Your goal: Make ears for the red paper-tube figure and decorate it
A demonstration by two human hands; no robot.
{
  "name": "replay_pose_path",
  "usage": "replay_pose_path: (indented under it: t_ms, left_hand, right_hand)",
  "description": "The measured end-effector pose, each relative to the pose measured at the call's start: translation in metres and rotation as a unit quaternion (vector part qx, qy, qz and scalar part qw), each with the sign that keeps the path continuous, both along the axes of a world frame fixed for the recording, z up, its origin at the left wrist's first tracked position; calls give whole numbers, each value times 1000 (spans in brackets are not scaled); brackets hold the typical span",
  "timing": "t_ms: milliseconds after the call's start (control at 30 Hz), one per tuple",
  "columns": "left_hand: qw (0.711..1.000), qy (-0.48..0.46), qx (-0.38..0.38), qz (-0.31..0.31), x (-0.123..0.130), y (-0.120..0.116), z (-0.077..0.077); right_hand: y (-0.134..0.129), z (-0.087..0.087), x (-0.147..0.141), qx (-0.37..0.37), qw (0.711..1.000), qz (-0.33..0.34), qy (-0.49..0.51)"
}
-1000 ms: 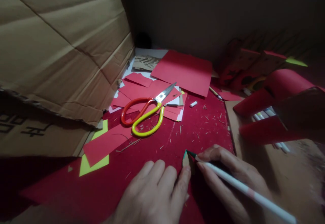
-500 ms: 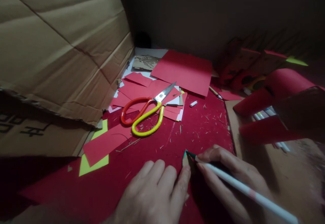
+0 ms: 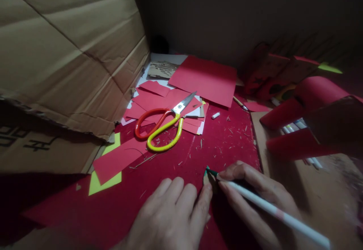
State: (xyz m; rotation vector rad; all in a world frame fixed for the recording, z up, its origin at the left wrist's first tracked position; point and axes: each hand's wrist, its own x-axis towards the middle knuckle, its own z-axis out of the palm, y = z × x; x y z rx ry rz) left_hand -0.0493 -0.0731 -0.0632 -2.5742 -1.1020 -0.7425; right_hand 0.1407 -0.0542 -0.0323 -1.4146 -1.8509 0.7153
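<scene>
A slim white felt-tip pen (image 3: 263, 202) with a dark green tip is pinched in my right hand (image 3: 256, 184). Its tip touches the far end of a small piece of cardboard (image 3: 208, 179), where some green colour shows. My left hand (image 3: 170, 212) holds this piece down on the red cloth (image 3: 181, 163); most of the piece is hidden under my finger. Ahead of my hands lie scissors (image 3: 178, 110) with one red and one yellow handle, their blades closed. They rest partly on cut pieces of red paper (image 3: 154, 102).
A cardboard box (image 3: 70, 53) rises on the left. By it, a red strip (image 3: 120, 162) crosses yellow paper (image 3: 109, 184). A large red sheet (image 3: 204, 79) lies farther back. To the right, a red paper-covered form (image 3: 320, 91) stands on cardboard (image 3: 320, 189). A white cap (image 3: 215, 115) and scraps dot the cloth.
The pen tip has shifted very slightly left along the edge of the cardboard piece. My left hand stays in nearly the same place.
</scene>
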Motion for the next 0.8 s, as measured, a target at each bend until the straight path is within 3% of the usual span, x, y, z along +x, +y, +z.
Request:
replay_pose_path:
  t_ms: [67, 133, 267, 333, 367, 433, 500, 567, 700, 800]
  left_hand:
    - [1000, 4, -4, -1, 1, 1, 1]
    - [1000, 2, -4, -2, 2, 3, 2]
    - [1000, -7, 7, 0, 3, 4, 3]
    - [1000, 1, 0, -2, 2, 3, 2]
    - [1000, 7, -5, -2, 1, 2, 2]
    - [1000, 12, -13, -2, 0, 0, 1]
    - [1000, 6, -8, 0, 0, 0, 1]
    - [1000, -7, 2, 3, 1, 0, 2]
    - [1000, -5, 3, 8, 1, 1, 3]
    - [1000, 10, -5, -1, 0, 0, 1]
  right_hand:
    - [4, 1, 8, -33, 999, 22, 34]
    - [7, 2, 15, -99, 987, 96, 80]
    - [8, 2, 18, -128, 988, 33, 85]
    - [8, 1, 17, -126, 988, 42, 81]
    - [9, 1, 17, -96, 992, -9, 77]
    - [10, 0, 18, -116, 984, 93, 97]
    - [11, 0, 18, -110, 983, 104, 99]
    - [9, -1, 14, -82, 991, 80, 70]
    - [-1, 1, -1, 6, 999, -34, 1]
    - [-2, 1, -4, -4, 1000, -31, 0]
